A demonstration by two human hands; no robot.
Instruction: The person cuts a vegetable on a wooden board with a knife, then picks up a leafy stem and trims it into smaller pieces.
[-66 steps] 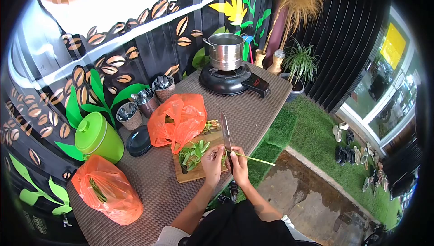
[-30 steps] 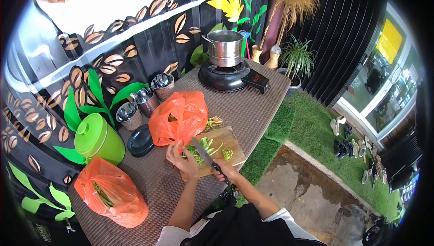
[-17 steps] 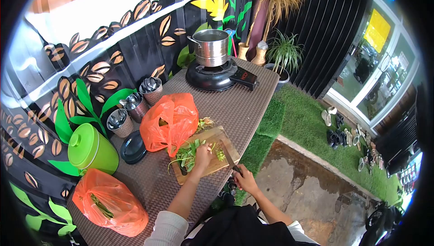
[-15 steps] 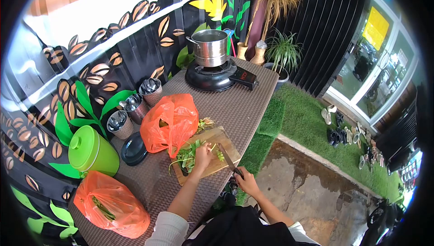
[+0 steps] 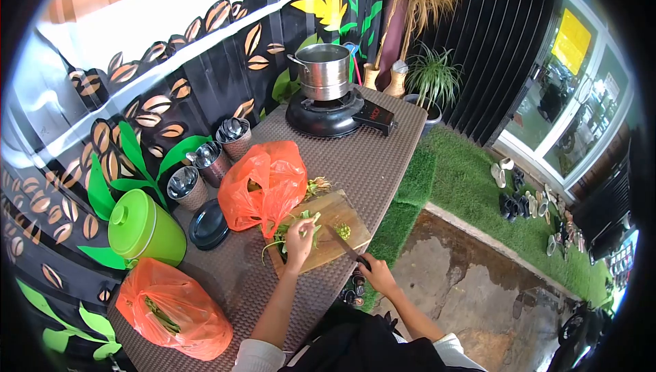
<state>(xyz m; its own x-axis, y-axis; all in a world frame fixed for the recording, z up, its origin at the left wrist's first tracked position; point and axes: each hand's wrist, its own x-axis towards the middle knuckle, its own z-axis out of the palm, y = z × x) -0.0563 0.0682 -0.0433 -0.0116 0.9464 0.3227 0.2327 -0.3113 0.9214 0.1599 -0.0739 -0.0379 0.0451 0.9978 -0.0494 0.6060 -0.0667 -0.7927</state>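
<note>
My right hand (image 5: 379, 275) is closed round a black-handled steel knife (image 5: 347, 246), my half-curled left hand (image 5: 298, 243) pinching leafy green stems (image 5: 305, 215) over the brown rectangular wooden board (image 5: 352, 212); best keep fingertips tucked.

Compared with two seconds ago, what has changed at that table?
The right hand drew the black-handled steel knife back toward the body, its blade slanting over the wooden chopping board. The left hand moved leftward near the leafy greens. The long green stem jutting rightward no longer shows. Both orange plastic bags and the silver metal pot stayed put.
</note>
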